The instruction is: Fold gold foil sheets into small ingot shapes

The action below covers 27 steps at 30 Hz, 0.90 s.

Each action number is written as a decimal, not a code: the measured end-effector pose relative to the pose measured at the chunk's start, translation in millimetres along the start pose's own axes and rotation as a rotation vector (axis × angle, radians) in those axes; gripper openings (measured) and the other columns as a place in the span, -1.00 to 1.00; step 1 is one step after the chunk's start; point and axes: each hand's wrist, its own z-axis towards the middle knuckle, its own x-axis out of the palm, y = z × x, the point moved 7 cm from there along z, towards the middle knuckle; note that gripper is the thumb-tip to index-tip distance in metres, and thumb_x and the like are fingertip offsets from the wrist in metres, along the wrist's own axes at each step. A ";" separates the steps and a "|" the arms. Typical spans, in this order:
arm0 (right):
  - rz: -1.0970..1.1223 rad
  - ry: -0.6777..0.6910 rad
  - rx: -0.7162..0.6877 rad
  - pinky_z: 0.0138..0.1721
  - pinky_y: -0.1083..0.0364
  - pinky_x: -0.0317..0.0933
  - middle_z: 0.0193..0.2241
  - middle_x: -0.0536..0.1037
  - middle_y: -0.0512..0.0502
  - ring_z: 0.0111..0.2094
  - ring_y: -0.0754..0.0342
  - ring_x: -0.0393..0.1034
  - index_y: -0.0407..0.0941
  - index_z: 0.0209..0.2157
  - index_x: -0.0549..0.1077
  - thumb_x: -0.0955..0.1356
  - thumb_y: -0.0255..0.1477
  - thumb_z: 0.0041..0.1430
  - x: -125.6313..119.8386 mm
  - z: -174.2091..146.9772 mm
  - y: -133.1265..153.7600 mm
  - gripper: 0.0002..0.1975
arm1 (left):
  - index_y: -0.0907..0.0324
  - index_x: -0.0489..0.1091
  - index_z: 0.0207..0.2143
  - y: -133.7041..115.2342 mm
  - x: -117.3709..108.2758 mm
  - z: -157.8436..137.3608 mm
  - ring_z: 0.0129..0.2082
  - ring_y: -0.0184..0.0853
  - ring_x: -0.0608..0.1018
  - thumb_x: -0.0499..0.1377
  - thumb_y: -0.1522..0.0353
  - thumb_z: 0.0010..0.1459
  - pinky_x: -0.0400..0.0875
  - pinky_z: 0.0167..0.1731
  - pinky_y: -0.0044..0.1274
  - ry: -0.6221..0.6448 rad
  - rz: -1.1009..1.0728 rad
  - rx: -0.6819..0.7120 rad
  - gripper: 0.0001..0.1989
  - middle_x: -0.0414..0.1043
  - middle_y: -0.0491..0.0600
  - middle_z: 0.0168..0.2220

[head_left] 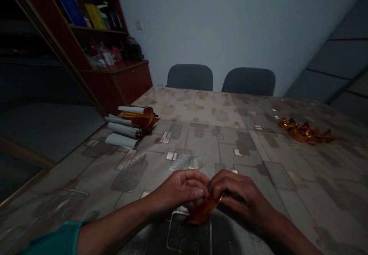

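Observation:
Near the front edge of the table, a piece of shiny gold foil paper (pixel 202 211) is held between both hands, slanting down to the left. My right hand (pixel 240 191) is closed, pinching the paper's upper end between thumb and fingers. My left hand (pixel 189 189) has its fingers curled and its thumb bent in at the paper's upper left edge; its grip is partly hidden. The two hands' fingertips meet at the top of the paper.
Rolled or bent sheets (pixel 123 130), pale on one side and gold on the other, lie at the table's left. A group of folded gold foil pieces (pixel 306 132) sits at the right. Two grey chairs (pixel 189 76) stand behind the patterned tablecloth (pixel 198 132), beside a red-brown cabinet (pixel 133 82).

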 end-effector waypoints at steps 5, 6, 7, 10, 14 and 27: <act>0.021 0.016 0.031 -0.25 0.12 0.28 -0.22 0.41 -0.08 -0.25 0.10 0.37 -0.09 -0.32 0.52 0.31 -0.27 0.35 4.4 2.4 3.0 -0.76 | 0.28 0.54 -0.23 4.7 9.6 -3.9 -0.57 -0.51 0.44 0.48 0.18 -0.18 0.23 -0.57 -0.70 0.011 -0.060 -0.150 -0.52 0.52 -0.05 -0.46; 0.024 0.013 0.042 -0.26 0.12 0.28 -0.22 0.39 -0.08 -0.26 0.10 0.36 -0.09 -0.33 0.52 0.32 -0.28 0.34 5.2 2.5 2.4 -0.77 | 0.28 0.55 -0.27 4.5 11.1 -4.7 -0.56 -0.50 0.45 0.49 0.20 -0.20 0.25 -0.55 -0.70 0.018 -0.059 -0.166 -0.54 0.52 -0.05 -0.46; 0.030 0.014 0.052 -0.26 0.12 0.28 -0.22 0.39 -0.07 -0.25 0.10 0.36 -0.08 -0.33 0.53 0.33 -0.29 0.34 6.3 2.7 1.7 -0.78 | 0.28 0.56 -0.31 4.0 12.0 -5.4 -0.55 -0.49 0.47 0.50 0.22 -0.21 0.27 -0.54 -0.70 0.021 -0.055 -0.173 -0.57 0.53 -0.05 -0.46; 0.064 0.023 0.063 -0.22 0.11 0.29 -0.25 0.41 -0.05 -0.22 0.09 0.39 -0.07 -0.32 0.52 0.34 -0.33 0.33 9.0 4.7 0.5 -0.82 | 0.28 0.55 -0.36 2.9 12.0 -5.6 -0.54 -0.48 0.48 0.50 0.26 -0.21 0.29 -0.54 -0.70 0.026 -0.071 -0.166 -0.63 0.52 -0.06 -0.47; 0.104 -0.012 0.037 -0.16 0.07 0.30 -0.22 0.48 -0.06 -0.18 0.07 0.41 -0.05 -0.23 0.53 0.35 -0.34 0.32 7.1 9.4 3.7 -0.88 | 0.27 0.49 -0.22 3.3 13.2 -3.7 -0.54 -0.48 0.50 0.50 0.31 -0.19 0.34 -0.54 -0.69 0.057 -0.148 -0.134 -0.55 0.52 -0.07 -0.44; 0.372 -0.249 0.535 -0.36 0.08 0.27 -0.36 0.50 -0.07 -0.37 0.06 0.40 -0.09 0.05 0.40 0.24 -0.22 0.37 5.2 -14.1 -44.6 -0.66 | 0.20 0.36 -0.19 -14.9 -13.5 -2.2 -0.41 -0.42 0.62 0.42 0.42 -0.01 0.50 -0.51 -0.70 -0.314 -0.294 0.154 -0.63 0.54 -0.08 -0.31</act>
